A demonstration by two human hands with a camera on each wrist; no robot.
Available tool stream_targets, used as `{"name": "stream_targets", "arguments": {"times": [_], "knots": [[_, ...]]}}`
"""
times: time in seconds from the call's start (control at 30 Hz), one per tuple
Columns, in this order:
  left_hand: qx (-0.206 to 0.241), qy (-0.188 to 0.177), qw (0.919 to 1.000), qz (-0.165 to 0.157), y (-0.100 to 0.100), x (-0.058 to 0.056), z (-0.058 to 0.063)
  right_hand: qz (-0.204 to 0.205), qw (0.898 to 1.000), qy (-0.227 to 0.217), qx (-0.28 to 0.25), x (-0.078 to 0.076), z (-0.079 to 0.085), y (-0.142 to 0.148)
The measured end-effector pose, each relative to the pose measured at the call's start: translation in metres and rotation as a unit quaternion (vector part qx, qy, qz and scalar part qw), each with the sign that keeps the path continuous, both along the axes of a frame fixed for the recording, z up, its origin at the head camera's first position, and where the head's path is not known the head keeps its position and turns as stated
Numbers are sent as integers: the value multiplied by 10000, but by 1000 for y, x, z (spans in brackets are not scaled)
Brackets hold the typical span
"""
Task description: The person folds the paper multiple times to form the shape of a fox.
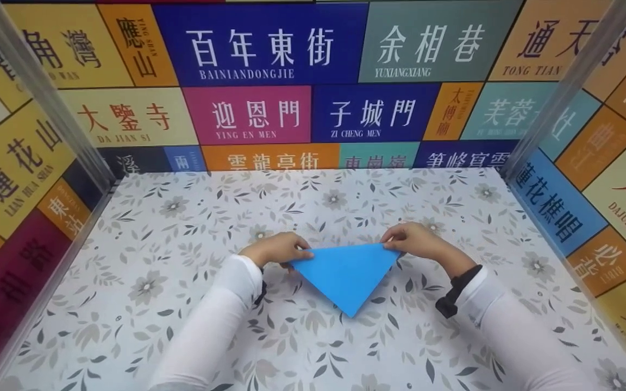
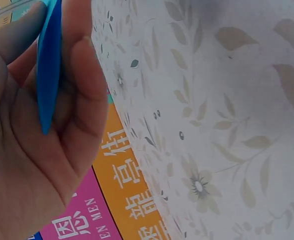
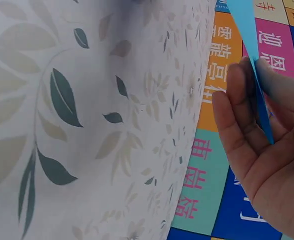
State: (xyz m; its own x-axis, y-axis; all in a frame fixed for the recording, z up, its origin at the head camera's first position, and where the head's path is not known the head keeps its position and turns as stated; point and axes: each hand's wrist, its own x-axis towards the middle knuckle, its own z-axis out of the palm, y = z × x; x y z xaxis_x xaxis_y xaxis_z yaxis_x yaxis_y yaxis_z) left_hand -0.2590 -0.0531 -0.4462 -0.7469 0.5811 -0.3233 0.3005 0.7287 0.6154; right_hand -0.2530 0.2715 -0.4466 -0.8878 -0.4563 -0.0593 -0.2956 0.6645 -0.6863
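Note:
A blue sheet of paper (image 1: 348, 274), folded into a triangle, is held between both hands with its long edge at the top and one point toward the person. My left hand (image 1: 283, 248) pinches its left corner, thumb on top. At the opposite corner, my right hand (image 1: 413, 240) pinches the paper between thumb and fingers. In the left wrist view the paper's corner (image 2: 48, 85) runs into the palm, between thumb and curled fingers. The right wrist view shows the other corner (image 3: 259, 95) lying likewise against the right hand's fingers.
A white tabletop with a leaf and flower pattern (image 1: 193, 304) lies under the hands. Panels of coloured signs with Chinese lettering (image 1: 258, 43) stand behind and at both sides. Clear corner strips (image 1: 574, 81) join the panels. Dark bands (image 1: 457, 290) circle the wrists.

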Motion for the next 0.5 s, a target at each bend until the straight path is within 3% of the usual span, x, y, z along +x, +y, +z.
{"name": "stream_targets", "arguments": {"times": [0.13, 0.23, 0.37, 0.5], "knots": [[197, -530, 9973, 476, -9, 2, -14, -244, 9996, -7, 131, 0, -16, -4], [443, -684, 9935, 800, -15, 4, -24, -386, 9989, 43, 260, 0, -27, -5], [692, -591, 9903, 1046, -21, 6, -36, -434, 9986, 29, 288, -3, -41, -3], [613, -495, 9890, 1255, -26, 8, -46, -513, 9985, 5, 203, -5, -51, 0]]}}
